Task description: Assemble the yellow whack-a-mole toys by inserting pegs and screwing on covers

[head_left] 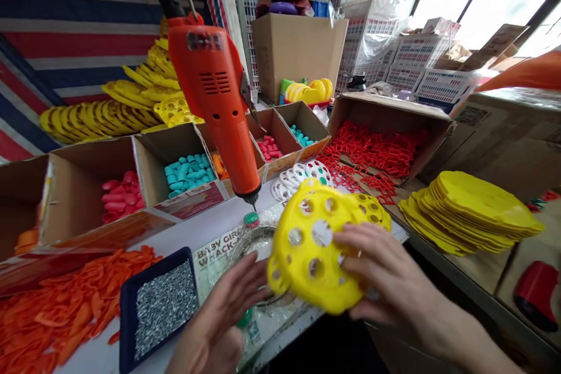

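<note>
Both my hands hold a round yellow plastic plate with holes [316, 245] tilted up over the bench edge. My right hand [385, 277] lies on its face with fingers wrapped round the rim. My left hand [223, 315] grips its lower left edge, fingers stretched beside it. An orange electric screwdriver [214, 99] hangs on a cable just above and behind the plate, tip pointing down at a small green part [251, 220]. A dark blue tray of small silver screws [160, 307] sits left of my left hand.
Cardboard bins hold pink [120, 196], teal [189, 172] and red pieces [269, 147]. Orange parts [56, 315] heap at the left. Yellow plates stack at the right [471, 210]. A box of red frames [377, 149] and white perforated discs [302, 175] lie behind.
</note>
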Demonstrator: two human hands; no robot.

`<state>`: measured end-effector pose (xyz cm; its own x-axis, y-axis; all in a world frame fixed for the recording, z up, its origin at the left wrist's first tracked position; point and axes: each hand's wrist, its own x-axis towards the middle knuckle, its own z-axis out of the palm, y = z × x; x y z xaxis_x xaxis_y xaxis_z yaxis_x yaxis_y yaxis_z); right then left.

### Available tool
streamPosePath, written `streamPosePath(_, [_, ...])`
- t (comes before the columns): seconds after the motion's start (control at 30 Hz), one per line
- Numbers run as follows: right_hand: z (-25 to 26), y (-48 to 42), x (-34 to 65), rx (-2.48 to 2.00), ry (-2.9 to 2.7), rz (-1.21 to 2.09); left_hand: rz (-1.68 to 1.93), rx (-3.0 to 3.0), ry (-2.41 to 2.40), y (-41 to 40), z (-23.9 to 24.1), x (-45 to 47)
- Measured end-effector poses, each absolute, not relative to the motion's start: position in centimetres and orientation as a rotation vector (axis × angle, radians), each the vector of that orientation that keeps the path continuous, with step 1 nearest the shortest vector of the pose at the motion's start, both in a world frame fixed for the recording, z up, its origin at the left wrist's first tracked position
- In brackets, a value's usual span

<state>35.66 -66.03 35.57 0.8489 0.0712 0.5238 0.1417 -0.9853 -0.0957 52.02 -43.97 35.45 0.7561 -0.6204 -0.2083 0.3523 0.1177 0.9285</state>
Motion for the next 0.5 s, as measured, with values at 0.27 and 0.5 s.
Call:
streamPosePath(0.27, [32.8, -65.4, 36.7, -2.271, 0.089, -0.930, -0.894, 1.168, -0.176, -47.1, 35.6, 52.4])
streamPosePath(0.5, [32.7, -66.3, 38.7, -1.387, 0.090, -0.301, -1.122, 1.124, -0.292, -46.6, 35.3, 52.3])
